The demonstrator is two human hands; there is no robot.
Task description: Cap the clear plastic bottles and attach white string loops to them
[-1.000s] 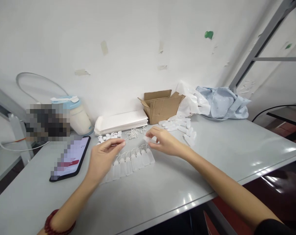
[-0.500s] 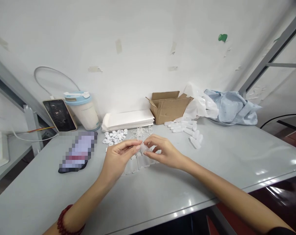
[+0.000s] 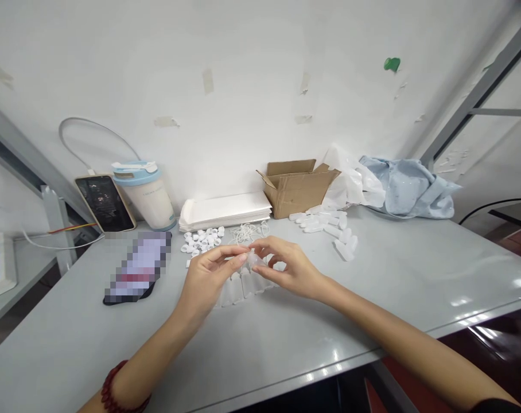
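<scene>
holding a translucent plastic piece [image 3: 256,261] in the right hand [image 3: 292,267], pinched narrowly with the thumb below and the fingers curled above. reaching to the near-left end of that same piece with the left hand [image 3: 213,275], with thumb and forefinger drawn close together; cannot tell for certain about a grip there, with such small, pale detail at the tips. holding all this just above a row of similar pieces [image 3: 252,284] on the gray counter [image 3: 286,355], partly covered from view by both hands. wearing a red beaded bracelet [image 3: 114,390] on the left wrist.

facing a scatter of white caps [image 3: 202,241] and, beside it, a tangle of white strings [image 3: 247,231], both in front of a stack of white paper [image 3: 226,211]. flanked on the right by a loose heap of translucent pieces [image 3: 318,218] near an open cardboard box [image 3: 306,192]. flanked on the left by a pixelated flat phone [image 3: 137,267] and a blue-lidded cup [image 3: 151,201].
</scene>
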